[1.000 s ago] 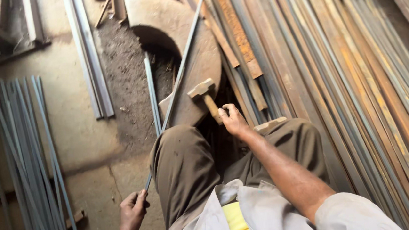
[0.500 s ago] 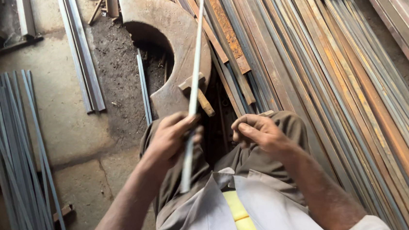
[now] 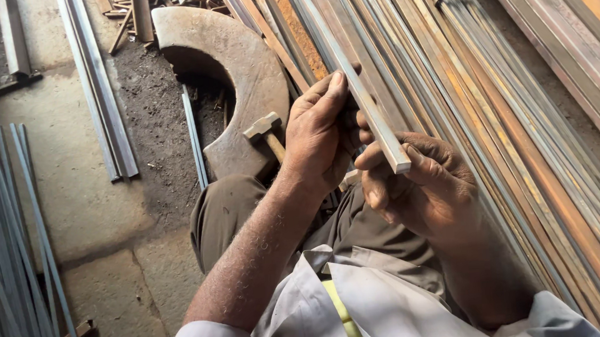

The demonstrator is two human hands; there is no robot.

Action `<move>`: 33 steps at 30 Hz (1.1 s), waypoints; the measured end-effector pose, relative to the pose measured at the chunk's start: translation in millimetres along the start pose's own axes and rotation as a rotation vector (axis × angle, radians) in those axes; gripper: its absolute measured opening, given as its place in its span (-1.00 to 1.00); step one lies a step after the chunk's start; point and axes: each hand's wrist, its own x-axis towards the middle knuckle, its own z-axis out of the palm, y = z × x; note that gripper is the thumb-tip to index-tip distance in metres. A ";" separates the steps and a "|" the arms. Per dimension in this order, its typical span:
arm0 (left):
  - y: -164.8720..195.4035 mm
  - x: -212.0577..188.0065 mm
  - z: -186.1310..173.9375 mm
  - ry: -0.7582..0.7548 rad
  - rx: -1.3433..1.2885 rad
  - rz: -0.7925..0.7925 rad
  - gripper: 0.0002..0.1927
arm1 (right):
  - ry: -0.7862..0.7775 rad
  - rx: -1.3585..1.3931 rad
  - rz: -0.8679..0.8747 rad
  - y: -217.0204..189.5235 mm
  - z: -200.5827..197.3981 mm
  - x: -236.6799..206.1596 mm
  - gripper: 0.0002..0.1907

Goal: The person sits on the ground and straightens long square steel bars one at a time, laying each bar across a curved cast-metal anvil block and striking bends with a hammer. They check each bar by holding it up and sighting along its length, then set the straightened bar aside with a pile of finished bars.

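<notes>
Flat steel bar (image 3: 350, 79): bare grey metal, smooth, dull sheen. Stacked bars and tubes (image 3: 523, 101): metal, rust-brown and grey, rough in patches. Curved block (image 3: 242, 66): heavy metal, matt, pitted, brownish. Hammer (image 3: 262, 127): worn metal head, wooden handle. Thin rods (image 3: 6, 241): grey metal, smooth. Floor (image 3: 81, 200): matt concrete, dusty. Trousers (image 3: 225, 217): matt olive cloth. Shirt (image 3: 368, 306): pale grey woven cloth.

Pale grey shirt (image 3: 368, 313), olive-brown trousers (image 3: 232, 209)
</notes>
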 end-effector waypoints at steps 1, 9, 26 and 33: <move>-0.4 -0.5 0.1 0.005 0.000 0.002 -0.68 | -0.012 0.017 -0.008 0.6 0.0 0.1 -0.46; -3.3 0.4 -5.2 0.113 0.050 -0.003 -0.69 | 0.016 -0.026 0.002 2.2 -1.8 -4.3 -0.47; 60.4 -114.1 -108.8 0.519 0.663 -0.151 -0.74 | -0.384 -0.542 0.426 86.6 -21.6 -8.5 -0.66; 96.5 -207.8 -275.7 0.861 1.783 -0.136 -0.68 | -0.185 -0.930 0.523 171.2 -88.9 50.6 -0.69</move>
